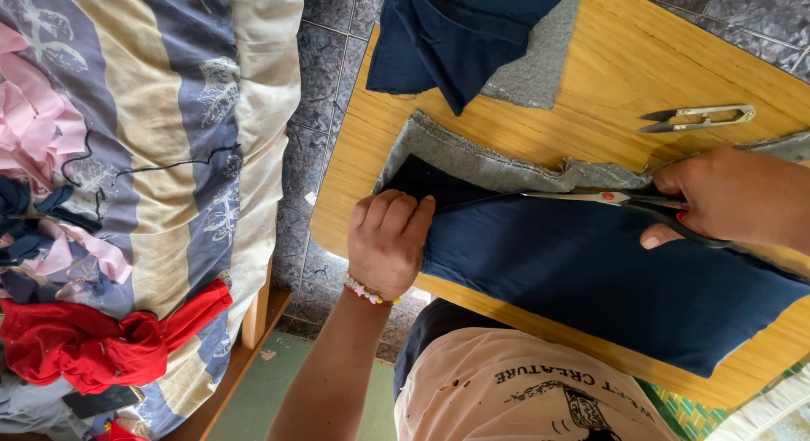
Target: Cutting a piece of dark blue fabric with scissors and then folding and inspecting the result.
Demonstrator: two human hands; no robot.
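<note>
A pale printed shirt (540, 390) fills the bottom edge, nearest of all. At nine o'clock lies a striped bed (169, 154) strewn with pink scraps (38, 124) and, toward seven o'clock, red cloth (101, 344). The left hand (388, 243), a bead bracelet (367, 291) at its wrist, is curled into a loose fist, knuckles pressing the navy cloth (607, 281) flat on the wooden table (624, 61). This cloth spreads from centre toward four o'clock, a grey layer (472, 162) showing along its upper edge. The right hand (730, 196), at three o'clock, grips scissors (616, 198) with fingers through the dark handles, blades pointing left along the cloth's edge. More navy and grey fabric (464, 36) lies at twelve o'clock; thread snips (696, 118) rest at two o'clock.
</note>
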